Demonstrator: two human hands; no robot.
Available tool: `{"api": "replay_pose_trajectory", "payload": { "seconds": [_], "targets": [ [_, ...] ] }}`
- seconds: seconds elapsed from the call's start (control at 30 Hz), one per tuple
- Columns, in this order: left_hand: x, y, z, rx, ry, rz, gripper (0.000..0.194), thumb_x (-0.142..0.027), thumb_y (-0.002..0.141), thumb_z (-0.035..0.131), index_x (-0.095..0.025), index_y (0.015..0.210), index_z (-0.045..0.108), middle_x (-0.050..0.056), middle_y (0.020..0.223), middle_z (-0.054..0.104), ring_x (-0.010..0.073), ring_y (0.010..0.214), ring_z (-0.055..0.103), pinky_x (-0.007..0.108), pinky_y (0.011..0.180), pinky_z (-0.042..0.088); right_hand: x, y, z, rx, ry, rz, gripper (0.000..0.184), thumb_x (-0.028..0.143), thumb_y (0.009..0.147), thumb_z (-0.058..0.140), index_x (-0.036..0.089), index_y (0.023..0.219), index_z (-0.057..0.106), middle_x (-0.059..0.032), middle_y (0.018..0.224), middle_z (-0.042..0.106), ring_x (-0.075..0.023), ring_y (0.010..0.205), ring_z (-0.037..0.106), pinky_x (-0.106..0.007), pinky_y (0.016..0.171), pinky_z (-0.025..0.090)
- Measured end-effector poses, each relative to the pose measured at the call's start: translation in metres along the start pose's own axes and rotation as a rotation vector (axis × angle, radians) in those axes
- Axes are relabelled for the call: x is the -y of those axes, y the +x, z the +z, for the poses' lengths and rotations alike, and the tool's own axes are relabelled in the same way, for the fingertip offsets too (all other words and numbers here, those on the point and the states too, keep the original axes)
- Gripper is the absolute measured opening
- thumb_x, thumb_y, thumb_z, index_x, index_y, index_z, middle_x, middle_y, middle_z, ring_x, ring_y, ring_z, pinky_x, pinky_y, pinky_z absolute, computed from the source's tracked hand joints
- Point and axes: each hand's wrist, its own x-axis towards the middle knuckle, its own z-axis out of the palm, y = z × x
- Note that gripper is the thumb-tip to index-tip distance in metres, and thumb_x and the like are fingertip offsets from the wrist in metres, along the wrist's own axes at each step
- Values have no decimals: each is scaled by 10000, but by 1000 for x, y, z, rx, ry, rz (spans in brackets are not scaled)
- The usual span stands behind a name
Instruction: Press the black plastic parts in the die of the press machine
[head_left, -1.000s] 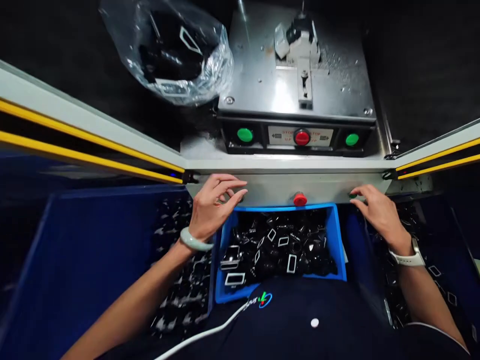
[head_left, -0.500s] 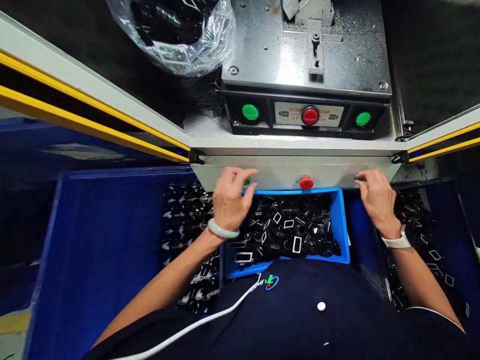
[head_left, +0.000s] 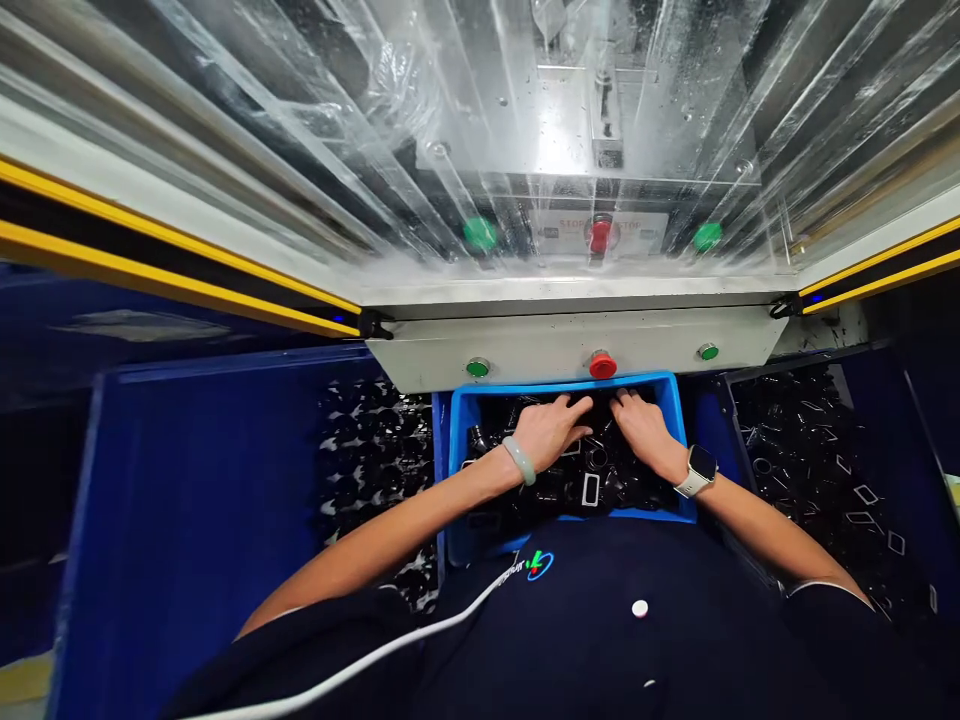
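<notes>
Both my hands reach into a blue plastic bin [head_left: 684,450] filled with shiny black plastic parts [head_left: 551,485], some with white rectangular outlines. My left hand [head_left: 551,430], with a pale bangle at its wrist, lies over the parts near the middle, fingers and thumb apart. Close to its right, my right hand [head_left: 643,428] reaches down at the bin's right side, fingers stretched out. Its fingertips are among the dark parts and partly hard to make out. I see nothing gripped in either hand.
Above the bin, a pale panel carries a red button [head_left: 603,365] and two green buttons [head_left: 478,367]. A transparent ribbed shield [head_left: 300,130] covers the machine's metal bed [head_left: 555,140]. Blue crates with black parts [head_left: 379,470] stand on both sides; yellow-edged bars [head_left: 187,260] flank the opening.
My hands have left the two green panel buttons and moved inward and down into the bin. The transparent shield has come down in front of the machine bed.
</notes>
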Motion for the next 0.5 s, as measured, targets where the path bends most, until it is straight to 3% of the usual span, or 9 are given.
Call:
{"api": "replay_pose_trajectory", "payload": {
  "seconds": [0.07,0.13,0.2,0.3,0.4,0.5],
  "targets": [
    [11,-11,0,-91,-186,-16,174,-316,1046,567,-217,1186,599,88,1108,668,236,863,699,320,741,497,-1,0,1,-5,5,-27,491,-23,985,343,156,1344,625,-188,1441,609,-285,1273,586,-358,913,550],
    [22,-22,-2,-192,-530,-12,118,-307,998,615,-210,1027,554,54,1049,655,201,852,663,322,776,517,-4,-3,1,-13,10,-40,447,9,1008,362,168,1333,625,-171,1398,624,-277,1246,588,-339,883,548],
    [32,-33,-7,-237,-992,-6,249,-359,931,708,-213,1001,519,44,1072,656,173,846,656,320,791,547,-11,-10,-2,-40,28,-40,373,68,1040,399,182,1305,635,-153,1308,649,-269,1181,602,-327,844,546],
    [39,-43,-15,-180,-1584,-14,480,-402,827,845,-232,1182,570,67,1184,676,176,902,702,329,825,591,-21,-23,-8,-148,156,-37,269,193,1069,490,214,1278,659,-120,1165,673,-262,1082,625,-330,801,546],
    [37,-43,-16,-145,-1830,-20,555,-368,743,935,-221,1206,668,85,1201,699,217,1066,713,349,945,598,-27,-35,-17,-297,395,-32,210,285,1074,536,248,1228,675,-86,1103,707,-251,1044,662,-360,858,553],
    [31,-38,-12,-162,-1890,-12,510,-307,701,971,-211,1132,717,65,1162,714,210,1100,709,368,1032,575,-26,-44,-29,-405,697,17,147,313,1074,533,243,1139,644,-59,1060,748,-223,973,714,-367,890,556]
  ]
}}
